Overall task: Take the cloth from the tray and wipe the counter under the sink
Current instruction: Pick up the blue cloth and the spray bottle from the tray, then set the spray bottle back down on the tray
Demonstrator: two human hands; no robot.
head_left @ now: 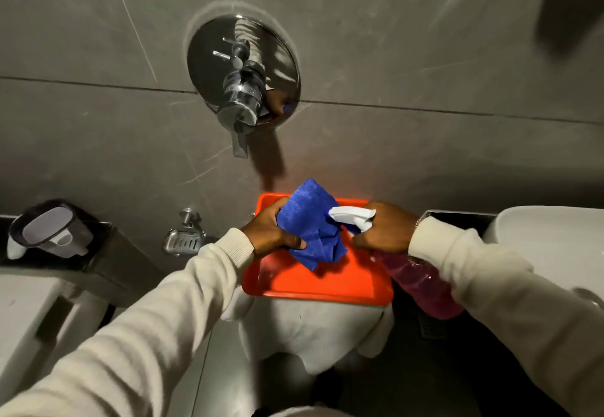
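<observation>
Head view: a grey tiled wall point(392, 57) fills the upper part, with a round chrome mixer valve point(243, 70) mounted on it. At the right edge sits a white sink point(552, 240). Below centre an orange tray point(313, 282) rests on a white fixture point(313, 331). The blue cloth point(313, 224) is bunched above the tray, gripped by the left hand point(271, 232), fingers closed round it. The right hand point(385, 228) is clenched on the white trigger head of a pink spray bottle point(421, 286), its nozzle touching the cloth. A chrome soap dish point(183, 241) hangs on the wall to the left.
</observation>
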